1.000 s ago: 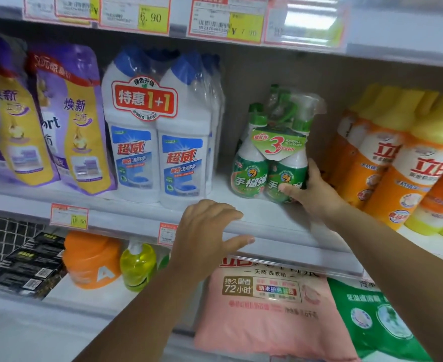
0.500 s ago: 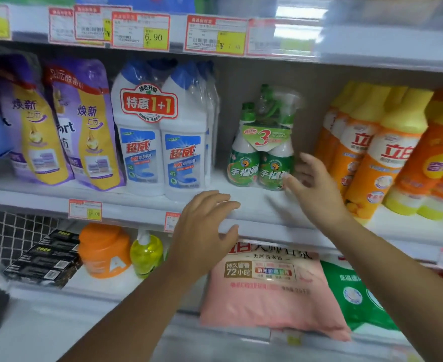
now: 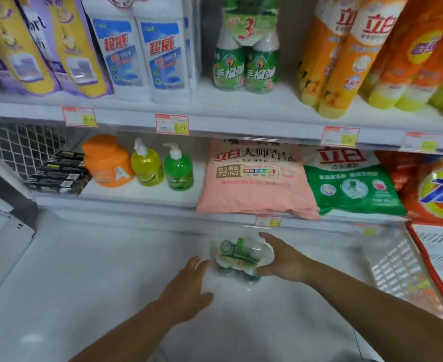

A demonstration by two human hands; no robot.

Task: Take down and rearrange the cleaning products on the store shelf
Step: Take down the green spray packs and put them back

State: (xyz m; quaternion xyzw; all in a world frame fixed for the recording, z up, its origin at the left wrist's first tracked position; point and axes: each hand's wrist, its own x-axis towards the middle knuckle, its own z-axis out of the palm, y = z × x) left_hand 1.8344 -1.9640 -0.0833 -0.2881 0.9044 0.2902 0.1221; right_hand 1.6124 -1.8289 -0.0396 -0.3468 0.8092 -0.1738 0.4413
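Observation:
A plastic-wrapped pack of green spray bottles [image 3: 237, 256] stands low on the white floor in front of the shelving. My right hand [image 3: 285, 259] grips its right side, fingers over the top and thumb underneath. My left hand [image 3: 186, 291] lies to the pack's left with straight fingers, its tips at the wrap; contact is unclear. A second green spray pack [image 3: 246, 64] stands on the upper shelf [image 3: 241, 111], between white-and-blue cleaner bottles [image 3: 142, 53] and orange-yellow bottles [image 3: 345, 61].
Purple-yellow pouches [image 3: 45, 48] fill the upper shelf's left. The lower shelf holds black boxes [image 3: 58, 173], an orange jar [image 3: 105, 160], two pump bottles [image 3: 147, 165], a pink bag [image 3: 254, 178], a green bag [image 3: 353, 186] and an orange detergent bag [image 3: 439, 192]. A red-trimmed clear bag [image 3: 411, 270] lies right.
Both hands came down from the upper shelf to floor level, and the view tilted down with them. My right hand now grips a green spray pack low on the floor.

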